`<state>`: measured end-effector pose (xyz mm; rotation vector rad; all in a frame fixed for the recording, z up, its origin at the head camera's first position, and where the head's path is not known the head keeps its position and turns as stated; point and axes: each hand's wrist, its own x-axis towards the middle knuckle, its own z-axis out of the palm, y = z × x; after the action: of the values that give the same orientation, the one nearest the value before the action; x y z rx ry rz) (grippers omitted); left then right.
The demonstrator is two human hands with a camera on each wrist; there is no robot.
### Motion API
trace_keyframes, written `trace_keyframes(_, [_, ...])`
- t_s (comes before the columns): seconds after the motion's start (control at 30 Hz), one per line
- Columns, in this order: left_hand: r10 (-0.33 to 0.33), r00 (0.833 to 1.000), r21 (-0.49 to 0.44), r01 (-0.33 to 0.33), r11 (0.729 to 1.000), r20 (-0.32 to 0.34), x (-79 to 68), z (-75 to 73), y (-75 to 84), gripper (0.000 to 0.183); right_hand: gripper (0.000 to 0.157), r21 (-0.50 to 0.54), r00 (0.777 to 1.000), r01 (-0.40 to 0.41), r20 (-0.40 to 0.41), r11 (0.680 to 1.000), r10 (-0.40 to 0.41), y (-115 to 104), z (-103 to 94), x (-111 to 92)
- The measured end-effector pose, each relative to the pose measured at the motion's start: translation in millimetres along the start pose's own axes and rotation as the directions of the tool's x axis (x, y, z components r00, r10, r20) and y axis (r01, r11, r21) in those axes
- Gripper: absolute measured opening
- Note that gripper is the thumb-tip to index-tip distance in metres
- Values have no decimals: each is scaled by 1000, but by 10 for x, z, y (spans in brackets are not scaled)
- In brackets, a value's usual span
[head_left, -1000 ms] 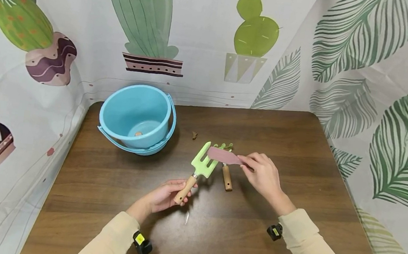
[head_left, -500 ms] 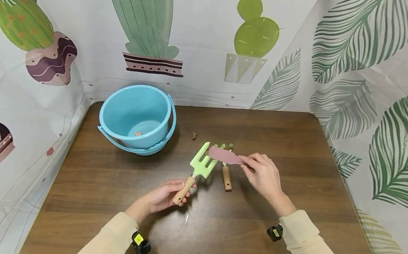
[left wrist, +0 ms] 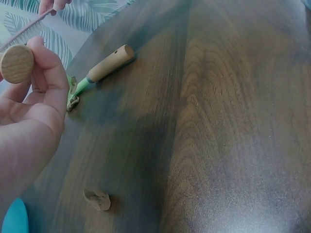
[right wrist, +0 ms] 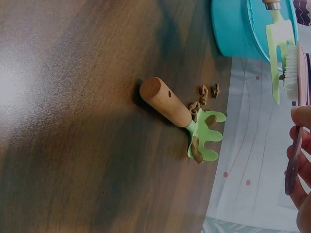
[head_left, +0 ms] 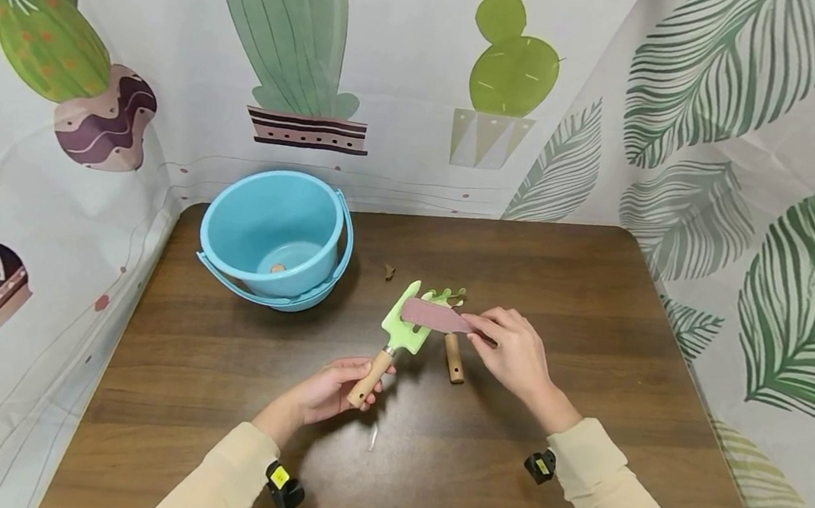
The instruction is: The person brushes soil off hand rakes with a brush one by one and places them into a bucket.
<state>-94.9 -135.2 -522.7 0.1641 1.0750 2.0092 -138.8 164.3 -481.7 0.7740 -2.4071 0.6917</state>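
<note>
My left hand (head_left: 324, 391) grips the wooden handle of a small garden fork (head_left: 401, 337) with pale green tines, held tilted above the table. In my right hand (head_left: 517, 354) is a pink brush (head_left: 436, 316), pinched at its narrow end. Its white bristles (right wrist: 290, 73) meet the green tines in the right wrist view. Below them lies a small green hand rake (right wrist: 167, 104) with a wooden handle. Brown curled scraps (right wrist: 194, 108) lie on and beside the rake's head, and another scrap (left wrist: 98, 199) is apart on the wood.
A blue bucket (head_left: 252, 224) with its handle down stands at the table's back left, a small tan piece (head_left: 277, 268) on its floor. The brown wooden table (head_left: 562, 288) backs onto a printed cloth (head_left: 412, 79) with cactus and leaf patterns.
My right hand has slid the brush left and slightly down across the fork's tines. The left hand and fork stay nearly in place.
</note>
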Motion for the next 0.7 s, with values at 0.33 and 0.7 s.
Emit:
trace_keyframes(0.33, [-20, 1000, 12, 20, 1000, -14, -21, 2, 10, 51, 28, -66, 1000, 5, 2, 998, -5, 46, -24, 14])
trace_keyframes(0.7, [-26, 1000, 36, 26, 999, -4, -57, 1, 13, 49, 28, -81, 1000, 18, 0, 997, -18, 109, -78, 18])
